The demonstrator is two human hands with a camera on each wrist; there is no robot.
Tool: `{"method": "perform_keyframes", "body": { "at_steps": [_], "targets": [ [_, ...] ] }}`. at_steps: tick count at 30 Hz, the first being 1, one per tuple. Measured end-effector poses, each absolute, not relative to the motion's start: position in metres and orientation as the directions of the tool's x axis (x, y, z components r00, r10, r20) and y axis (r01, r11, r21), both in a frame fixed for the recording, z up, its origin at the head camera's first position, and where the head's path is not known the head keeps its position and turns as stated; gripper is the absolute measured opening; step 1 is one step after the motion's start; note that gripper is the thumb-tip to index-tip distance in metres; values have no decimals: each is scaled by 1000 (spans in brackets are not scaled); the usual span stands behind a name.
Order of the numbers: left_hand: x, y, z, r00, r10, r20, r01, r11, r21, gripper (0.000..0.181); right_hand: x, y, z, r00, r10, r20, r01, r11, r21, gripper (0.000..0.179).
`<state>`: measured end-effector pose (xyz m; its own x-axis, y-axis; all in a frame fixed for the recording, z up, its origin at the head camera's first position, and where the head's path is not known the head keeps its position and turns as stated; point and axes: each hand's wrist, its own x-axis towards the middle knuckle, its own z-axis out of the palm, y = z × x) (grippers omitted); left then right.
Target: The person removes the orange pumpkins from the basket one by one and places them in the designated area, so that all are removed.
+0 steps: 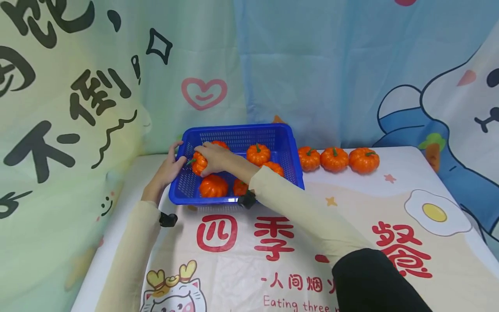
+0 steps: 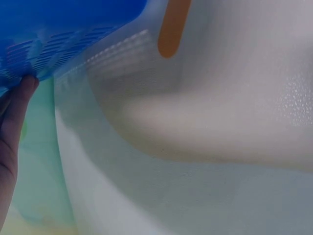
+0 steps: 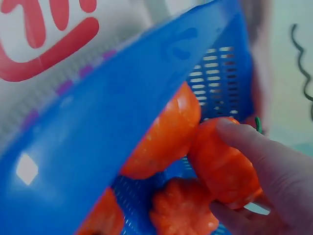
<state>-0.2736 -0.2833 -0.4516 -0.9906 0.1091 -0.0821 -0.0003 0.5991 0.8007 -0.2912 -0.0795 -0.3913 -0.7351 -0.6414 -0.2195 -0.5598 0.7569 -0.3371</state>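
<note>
A blue plastic basket (image 1: 235, 200) with slotted walls stands on the table, several small orange toy pumpkins inside. My right hand (image 1: 218, 158) reaches over its near rim and grips one pumpkin (image 1: 199, 164) at the basket's left end, thumb and fingers on opposite sides. That held pumpkin (image 3: 222, 164) lies on its side in the right wrist view, its green stem turned outward. Just below it sits another pumpkin (image 1: 213, 186). My left hand (image 1: 169, 168) holds the basket's left side, thumb by the rim. In the left wrist view one fingertip touches the slotted wall (image 2: 63, 49); its other fingers are mostly hidden.
Three more pumpkins stand in a row right of the basket, among them the middle one (image 1: 334, 159). A printed cloth (image 1: 241, 268) covers the table. Behind it hangs a patterned curtain (image 1: 296, 78).
</note>
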Motion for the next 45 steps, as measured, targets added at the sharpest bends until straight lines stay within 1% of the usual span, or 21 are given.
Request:
{"method": "perform_keyframes", "body": {
  "at_steps": [2,5,8,11,15,17,19,23,26,29,32,34,36,38,41,45],
  "targets": [
    [-274,-283,-453,-991,108,-78,1,594,804,61,-285,-62,-388,-754,-638,-157,-544,740,-395,83],
    [-274,-284,-455,-992,100,-80,-4,600,800,60,-265,-28,-383,-771,-635,-42,-532,680,-505,81],
    [-274,-285,-454,-991,97,-87,-10,605,796,61,-233,15,-380,-772,-629,86,-554,600,-577,79],
    [-274,-284,-452,-992,97,-85,-10,603,798,62,-195,57,-381,-779,-599,184,-571,556,-604,78],
    [-273,-281,-451,-991,100,-83,-7,599,801,62,-147,108,-385,-831,-513,214,-505,536,-677,81],
    [-273,-281,-451,-991,103,-83,-4,601,799,62,-130,129,-389,-861,-461,215,-461,527,-714,82],
    [-274,-281,-451,-991,100,-84,-7,601,799,62,-121,145,-392,-882,-414,226,-435,527,-731,82],
    [-273,-282,-451,-992,92,-83,-11,602,799,61,-119,166,-401,-896,-351,271,-430,541,-723,80],
    [-272,-282,-451,-992,95,-86,-11,606,796,61,-123,176,-409,-917,-295,268,-394,563,-726,80],
    [-273,-280,-450,-992,92,-86,-13,600,800,61,-134,185,-419,-961,-205,188,-272,554,-787,81],
    [-272,-280,-450,-993,89,-82,-12,604,797,61,-151,194,-432,-994,-98,49,-93,514,-853,85],
    [-272,-280,-451,-993,90,-83,-11,607,795,61,-163,201,-442,-998,-45,-35,8,503,-864,87],
    [-272,-280,-451,-992,93,-86,-11,614,789,60,-171,208,-452,-996,-20,-82,58,533,-844,90],
    [-272,-280,-452,-992,93,-83,-9,612,791,60,-177,212,-463,-995,-29,-92,56,597,-800,91],
    [-273,-280,-451,-993,93,-74,-2,611,792,60,-184,215,-478,-996,-72,-56,-6,667,-745,89],
    [-272,-281,-452,-992,99,-75,0,606,795,60,-189,213,-490,-993,-120,-6,-80,692,-718,85]
  ]
}}
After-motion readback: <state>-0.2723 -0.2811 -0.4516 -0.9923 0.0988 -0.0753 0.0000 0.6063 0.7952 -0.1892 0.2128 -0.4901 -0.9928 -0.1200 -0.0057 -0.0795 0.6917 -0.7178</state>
